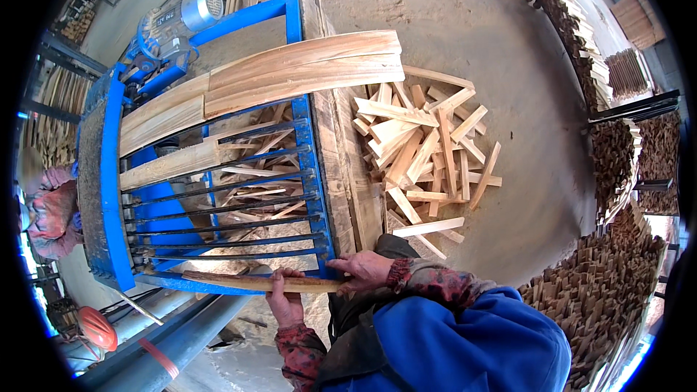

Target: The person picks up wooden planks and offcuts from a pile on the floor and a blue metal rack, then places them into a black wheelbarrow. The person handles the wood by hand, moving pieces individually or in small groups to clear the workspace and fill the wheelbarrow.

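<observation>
A narrow wooden strip (pixel 239 281) lies along the near blue edge of a slatted machine frame (pixel 311 174). My left hand (pixel 287 299) is closed around the strip toward its right part, thumb and fingers on either side. At the strip's right end my right hand (pixel 365 270) grips it, with the index finger stretched toward the frame's corner. Farther off, wide planks (pixel 305 65) rest across the dark metal bars, their right ends overhanging a wooden beam (pixel 341 152). A shorter board (pixel 170 165) lies on the bars nearer to me.
Offcuts (pixel 421 141) are heaped on the floor right of the frame. More scraps show beneath the bars. A motor (pixel 200 9) sits at the far left. Stacked wood strips (pixel 602 297) line the right side. Another person (pixel 54 210) is beyond the left end; a pipe (pixel 174 341) runs at lower left.
</observation>
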`<state>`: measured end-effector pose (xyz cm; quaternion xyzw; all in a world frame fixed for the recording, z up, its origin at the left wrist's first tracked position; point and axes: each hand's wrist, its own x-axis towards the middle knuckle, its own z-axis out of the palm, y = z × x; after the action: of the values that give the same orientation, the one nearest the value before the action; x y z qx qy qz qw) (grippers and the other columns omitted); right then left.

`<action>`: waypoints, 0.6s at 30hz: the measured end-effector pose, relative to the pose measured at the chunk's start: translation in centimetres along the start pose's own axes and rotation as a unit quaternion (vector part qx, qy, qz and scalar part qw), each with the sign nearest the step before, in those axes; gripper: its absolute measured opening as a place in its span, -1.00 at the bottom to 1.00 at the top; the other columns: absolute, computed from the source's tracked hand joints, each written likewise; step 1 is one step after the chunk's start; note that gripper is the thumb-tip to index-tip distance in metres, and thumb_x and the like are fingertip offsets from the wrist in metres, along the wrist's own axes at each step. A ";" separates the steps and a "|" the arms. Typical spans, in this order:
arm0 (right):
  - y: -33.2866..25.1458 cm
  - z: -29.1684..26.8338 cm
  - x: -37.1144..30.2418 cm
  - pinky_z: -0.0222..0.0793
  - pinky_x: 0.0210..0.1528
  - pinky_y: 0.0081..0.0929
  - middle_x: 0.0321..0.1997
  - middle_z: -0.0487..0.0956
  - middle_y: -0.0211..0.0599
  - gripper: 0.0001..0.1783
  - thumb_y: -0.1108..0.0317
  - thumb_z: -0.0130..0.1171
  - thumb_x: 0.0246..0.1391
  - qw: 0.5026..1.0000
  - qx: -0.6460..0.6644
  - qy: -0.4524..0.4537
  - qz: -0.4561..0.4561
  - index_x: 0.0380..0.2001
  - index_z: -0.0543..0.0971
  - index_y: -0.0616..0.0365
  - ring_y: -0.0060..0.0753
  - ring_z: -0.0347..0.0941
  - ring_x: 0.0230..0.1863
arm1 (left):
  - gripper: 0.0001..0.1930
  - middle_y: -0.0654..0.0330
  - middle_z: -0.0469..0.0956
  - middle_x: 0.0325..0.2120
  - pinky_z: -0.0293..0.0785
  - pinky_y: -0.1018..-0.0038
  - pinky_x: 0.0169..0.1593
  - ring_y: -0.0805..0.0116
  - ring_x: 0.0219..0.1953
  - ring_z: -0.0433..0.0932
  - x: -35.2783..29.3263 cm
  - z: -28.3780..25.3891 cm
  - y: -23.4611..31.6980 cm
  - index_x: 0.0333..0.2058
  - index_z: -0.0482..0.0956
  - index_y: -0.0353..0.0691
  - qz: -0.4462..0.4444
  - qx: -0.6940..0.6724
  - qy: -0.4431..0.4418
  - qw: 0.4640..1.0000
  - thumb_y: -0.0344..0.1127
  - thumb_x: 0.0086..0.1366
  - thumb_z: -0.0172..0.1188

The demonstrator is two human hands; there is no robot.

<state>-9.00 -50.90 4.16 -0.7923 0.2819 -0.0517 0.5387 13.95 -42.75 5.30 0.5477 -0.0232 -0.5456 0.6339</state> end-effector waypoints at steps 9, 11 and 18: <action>-0.7 0.0 0.4 0.43 -0.18 -0.09 -0.18 0.51 0.04 -0.37 0.10 0.21 0.02 1.000 0.015 0.018 0.004 0.08 0.30 0.18 0.14 0.49 -0.18 | -0.86 0.08 0.55 -0.34 0.51 0.16 -0.09 0.13 -0.29 0.56 0.1 0.1 -0.1 -0.22 0.47 -0.29 0.006 -0.016 -0.007 1.000 -0.37 0.30 0.12; -1.1 -0.5 0.5 0.42 -0.18 -0.09 -0.20 0.51 0.05 -0.37 0.11 0.21 0.02 1.000 0.020 -0.001 0.022 0.09 0.29 0.19 0.13 0.49 -0.18 | -0.86 0.09 0.55 -0.33 0.52 0.16 -0.09 0.14 -0.28 0.56 0.1 0.2 0.1 -0.23 0.47 -0.29 0.008 -0.021 -0.005 1.000 -0.36 0.31 0.12; -0.7 -0.2 0.8 0.45 -0.18 -0.11 -0.17 0.52 0.08 -0.36 0.09 0.22 0.01 1.000 0.026 0.012 0.008 0.09 0.29 0.17 0.14 0.50 -0.20 | -0.85 0.09 0.54 -0.32 0.52 0.18 -0.08 0.14 -0.27 0.56 0.0 -0.2 -0.1 -0.21 0.48 -0.31 0.003 -0.036 -0.012 0.999 -0.38 0.29 0.13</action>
<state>-8.13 -51.33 4.70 -0.7749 0.2928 -0.0645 0.5564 13.99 -42.62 5.10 0.5176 -0.0126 -0.5505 0.6548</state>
